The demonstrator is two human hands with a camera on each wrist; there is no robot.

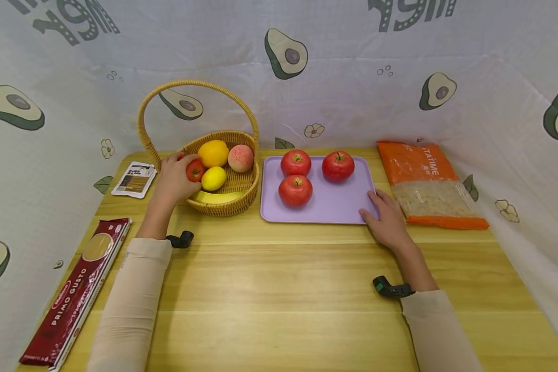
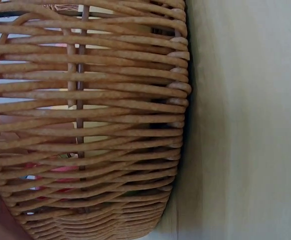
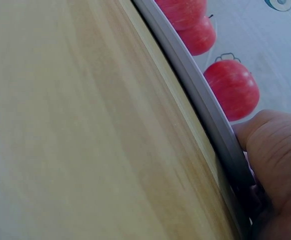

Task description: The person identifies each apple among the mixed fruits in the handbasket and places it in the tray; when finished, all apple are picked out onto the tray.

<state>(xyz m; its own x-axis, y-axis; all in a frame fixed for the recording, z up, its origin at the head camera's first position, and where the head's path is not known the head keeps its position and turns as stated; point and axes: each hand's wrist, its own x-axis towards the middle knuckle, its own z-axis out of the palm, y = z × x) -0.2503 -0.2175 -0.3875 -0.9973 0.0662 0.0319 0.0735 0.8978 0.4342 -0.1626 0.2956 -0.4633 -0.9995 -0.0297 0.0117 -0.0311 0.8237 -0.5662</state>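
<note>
At the left, my left hand (image 1: pixel 174 175) reaches over the rim of a wicker basket (image 1: pixel 228 208), thumb and fingers round a small red apple (image 1: pixel 195 170). Beside that apple in the basket lie a yellow lemon (image 1: pixel 214 179), a larger orange-yellow fruit (image 1: pixel 213 154), a peach (image 1: pixel 241 158) and a banana (image 1: pixel 217 198). The left wrist view is mostly filled by the basket's woven side (image 2: pixel 85 125). My right hand (image 1: pixel 389 219) grips the lilac tray (image 1: pixel 330 206) at its front right corner; its thumb (image 3: pixel 248 132) lies over the rim. Three red apples (image 1: pixel 295 190) sit on the tray.
An orange bag (image 1: pixel 432 186) with a see-through window lies right of the tray. Left of the basket is a small white packet (image 1: pixel 134 179); nearer lies a dark red spaghetti pack (image 1: pixel 76 292). A white cloth printed with avocados (image 1: pixel 285 53) hangs behind the wooden table (image 1: pixel 279 289).
</note>
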